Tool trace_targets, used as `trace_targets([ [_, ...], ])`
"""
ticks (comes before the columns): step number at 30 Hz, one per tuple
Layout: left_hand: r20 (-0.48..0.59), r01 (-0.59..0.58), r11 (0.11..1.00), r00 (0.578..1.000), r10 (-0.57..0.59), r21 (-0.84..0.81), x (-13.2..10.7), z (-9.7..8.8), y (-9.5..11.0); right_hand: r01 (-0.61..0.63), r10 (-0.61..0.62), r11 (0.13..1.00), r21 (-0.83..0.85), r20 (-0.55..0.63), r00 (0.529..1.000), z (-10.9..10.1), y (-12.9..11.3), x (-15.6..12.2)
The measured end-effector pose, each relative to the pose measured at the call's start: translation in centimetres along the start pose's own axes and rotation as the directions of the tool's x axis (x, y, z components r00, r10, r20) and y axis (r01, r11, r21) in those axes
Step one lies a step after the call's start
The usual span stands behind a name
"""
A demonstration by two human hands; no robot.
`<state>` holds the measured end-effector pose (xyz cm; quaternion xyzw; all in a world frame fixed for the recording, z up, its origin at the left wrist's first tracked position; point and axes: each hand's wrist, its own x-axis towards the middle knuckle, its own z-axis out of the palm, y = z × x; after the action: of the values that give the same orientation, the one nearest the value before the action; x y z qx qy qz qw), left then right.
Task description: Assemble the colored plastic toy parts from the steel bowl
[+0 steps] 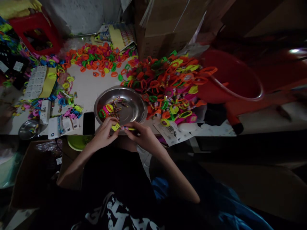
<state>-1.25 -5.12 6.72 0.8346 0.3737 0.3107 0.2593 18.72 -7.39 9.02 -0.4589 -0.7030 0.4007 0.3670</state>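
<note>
Over the near rim of a round metal bowl (98, 110), my two hands meet with fingertips closed. My left hand (107, 132) pinches a small yellow plastic piece (115, 127), which looks like part of a toy watch. From the right, my right hand (141, 135) pinches a slim striped tube (125, 128) with a yellow end; its tip touches or nearly touches the yellow piece. Inside the bowl lie several similar striped tubes (116, 111) and a few bright bands (109, 108) in yellow, green and pink.
A big heap of orange, green, yellow and pink toy watches (165, 80) lies right of the bowl, beside a red basin (235, 73). A black phone (89, 123), a white power strip (45, 111) and a small metal bowl (28, 129) sit left. Cardboard boxes (172, 19) stand behind.
</note>
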Motion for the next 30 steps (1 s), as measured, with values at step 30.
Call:
trace_targets([
  [30,0.021,-0.154,0.973,0.988,0.153,0.172,-0.3,-0.5,0.1,-0.216,0.125,0.825,0.522,0.204,0.971,0.7,0.4,-0.1],
])
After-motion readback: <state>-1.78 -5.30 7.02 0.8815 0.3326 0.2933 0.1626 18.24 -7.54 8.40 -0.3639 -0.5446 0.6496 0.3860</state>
